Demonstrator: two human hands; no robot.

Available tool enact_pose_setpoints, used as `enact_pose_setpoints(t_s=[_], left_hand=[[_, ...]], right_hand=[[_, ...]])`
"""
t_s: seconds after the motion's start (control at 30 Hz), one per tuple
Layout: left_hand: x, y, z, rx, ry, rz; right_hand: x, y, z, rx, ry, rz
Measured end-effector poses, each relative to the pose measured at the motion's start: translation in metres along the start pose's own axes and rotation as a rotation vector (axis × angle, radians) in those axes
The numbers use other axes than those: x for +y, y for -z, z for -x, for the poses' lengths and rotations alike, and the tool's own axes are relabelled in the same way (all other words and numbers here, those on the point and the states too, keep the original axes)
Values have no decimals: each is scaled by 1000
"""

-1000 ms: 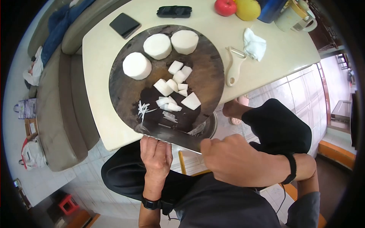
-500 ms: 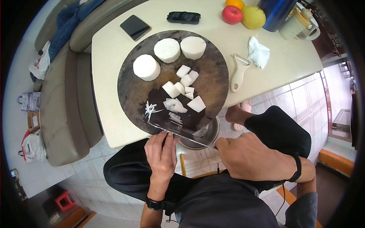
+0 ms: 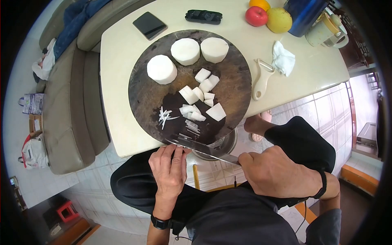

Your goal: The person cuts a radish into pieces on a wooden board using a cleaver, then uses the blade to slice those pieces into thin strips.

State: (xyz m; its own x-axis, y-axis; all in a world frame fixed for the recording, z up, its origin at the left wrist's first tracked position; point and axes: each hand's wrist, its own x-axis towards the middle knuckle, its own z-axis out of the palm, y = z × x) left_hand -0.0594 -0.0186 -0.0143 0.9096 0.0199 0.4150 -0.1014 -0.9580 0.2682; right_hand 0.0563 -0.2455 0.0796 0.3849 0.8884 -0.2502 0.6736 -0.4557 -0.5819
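My right hand [image 3: 271, 171] is closed round the handle of a kitchen knife [image 3: 206, 150], whose blade lies across the near edge of the round dark cutting board [image 3: 143, 100]. Beside the blade, my left hand [image 3: 168, 165] has its fingers bent and pressed together. Its fingertips hold a piece of white radish, mostly hidden, against the board's edge. Thin radish slices [image 3: 192, 126] lie just beyond the knife, with a small pile of fine strips [image 3: 165, 117] to their left. Several radish chunks [image 3: 188, 94] sit mid-board. Three thick radish rounds [image 3: 162, 70] stand at the far side.
On the table [image 3: 118, 134] are a phone [image 3: 150, 25], a black case [image 3: 203, 16], a peeler [image 3: 262, 81], a crumpled tissue [image 3: 283, 59], fruit [image 3: 279, 20], a blue bottle [image 3: 304, 16] and a mug [image 3: 322, 32]. A metal bowl [image 3: 232, 143] is below the board's edge.
The blade has come slightly toward me and its tip now sits lower by my left fingertips. A few more slivers show beside the blade. The whole view has shifted a little.
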Motion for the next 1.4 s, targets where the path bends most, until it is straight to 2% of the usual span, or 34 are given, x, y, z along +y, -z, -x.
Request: enact_pose_setpoints(t_s=[0.43,0.57,0.73,1.03,1.33,1.4], left_hand=[[-3,1,-2,-32,-21,-85],[-3,-1,-1,-27,-8,-66],[-6,-2,-4,-12,-83,-15],[-3,-3,-4,-25,-41,-32],[-4,0,0,-61,-41,19],[-7,-2,4,-61,-53,27]], right_hand=[[0,2,2,-57,3,-13],[0,1,2,-45,-7,-13],[-1,-1,2,-18,-15,-53],[-9,-7,1,45,-23,-73],[-27,-14,-9,29,8,121],[-35,-23,-15,58,32,312]])
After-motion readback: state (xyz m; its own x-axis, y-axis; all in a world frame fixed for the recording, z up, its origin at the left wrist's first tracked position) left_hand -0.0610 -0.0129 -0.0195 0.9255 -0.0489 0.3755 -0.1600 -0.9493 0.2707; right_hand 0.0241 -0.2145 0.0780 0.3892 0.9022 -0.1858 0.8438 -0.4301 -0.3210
